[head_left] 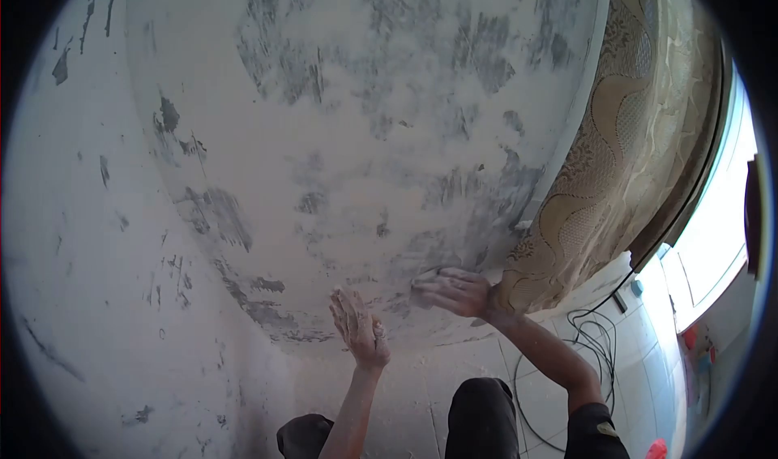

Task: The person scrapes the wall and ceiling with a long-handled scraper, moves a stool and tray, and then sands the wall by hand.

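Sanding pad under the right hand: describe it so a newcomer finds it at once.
Start at the patchy white-and-grey wall that fills the view and follow it down to its lower edge near the patterned curtain. There the right hand presses a small pale pad flat against the wall. Only the pad's left edge shows past the fingertips; the left hand beside it holds nothing visible.

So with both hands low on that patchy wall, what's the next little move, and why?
Probably slide the right hand and the pad under it, hard to make out, leftward along the wall. Grey patches still show just left of it, above the left hand, which lies flat on the wall, and the curtain blocks the right.
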The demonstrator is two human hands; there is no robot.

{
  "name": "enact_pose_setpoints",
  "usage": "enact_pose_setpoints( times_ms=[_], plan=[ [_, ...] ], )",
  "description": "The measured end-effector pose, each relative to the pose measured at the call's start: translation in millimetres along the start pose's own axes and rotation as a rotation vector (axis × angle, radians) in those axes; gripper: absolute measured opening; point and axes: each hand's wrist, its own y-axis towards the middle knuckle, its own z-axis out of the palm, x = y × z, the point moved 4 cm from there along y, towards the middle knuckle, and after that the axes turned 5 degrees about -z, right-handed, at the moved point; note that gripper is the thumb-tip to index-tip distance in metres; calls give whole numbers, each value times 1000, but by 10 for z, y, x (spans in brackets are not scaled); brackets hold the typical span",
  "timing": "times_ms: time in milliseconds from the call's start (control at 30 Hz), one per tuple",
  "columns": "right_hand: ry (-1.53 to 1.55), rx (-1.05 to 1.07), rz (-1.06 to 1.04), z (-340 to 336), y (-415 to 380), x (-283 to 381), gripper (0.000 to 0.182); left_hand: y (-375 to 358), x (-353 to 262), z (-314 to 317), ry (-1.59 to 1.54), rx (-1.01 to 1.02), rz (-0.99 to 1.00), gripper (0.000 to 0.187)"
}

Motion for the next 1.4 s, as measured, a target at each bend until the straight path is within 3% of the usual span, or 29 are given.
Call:
enact_pose_setpoints(
  times_ms=[67, 133, 167, 233, 267, 400, 500, 567, 600, 667, 733, 800, 900, 967, 1167, 1200, 1267, 1400],
  plan=[
    [-119, -45, 125, -403, 345, -295, 25, 58, 24, -39, 12, -18, -31, 68],
    [-304, -394, 470, -797, 616, -559, 18, 20, 58, -70, 23, -11, -77, 68],
    [-307, -389, 475, -784, 719, -585, 18, 43, 78, -82, 31, -11, -73, 68],
    [-283, -625, 685, -782, 827, -646, 16, 96, 94, -92, 41, -15, -57, 68],
    [-399, -329, 597, -477, 590, -510, 18, 105, 106, -114, 38, -44, -61, 68],
    [-135, 57, -41, -38, 784, 43, 7, 179, 154, -215, 38, -127, -68, 68],
    [-147, -25, 45, -215, 770, -264, 14, 245, 205, -317, 27, -171, -109, 69],
    [-319, -348, 322, -622, 916, -550, 13, 289, 276, -348, 26, -189, -125, 70],
    [-313, -343, 322, -616, 1013, -617, 13, 290, 296, -358, 18, -198, -129, 72],
    [-384, -642, 559, -643, 1132, -730, 13, 312, 296, -369, 26, -197, -121, 72],
    [-228, -164, 359, -303, 1043, -338, 15, 290, 302, -388, 36, -192, -110, 73],
    [-73, -40, 26, 31, 1108, 19, 20, 283, 322, -365, 9, -196, -107, 72],
    [-60, -27, -133, 19, 1060, -105, 17, 302, 338, -390, -7, -216, -100, 72],
    [-292, -150, 69, -351, 1230, -354, 16, 339, 346, -410, -7, -223, -113, 72],
    [-165, -100, 314, -55, 1139, -127, 20, 290, 384, -390, 28, -204, -135, 73],
    [-169, -101, 309, -24, 1119, -150, 20, 289, 389, -385, 24, -204, -143, 73],
    [-42, 55, -93, 94, 1099, -39, 27, 283, 373, -400, 5, -199, -143, 73],
    [-311, -128, 46, -372, 1409, -322, 19, 299, 386, -436, 2, -190, -153, 73]
  ],
)
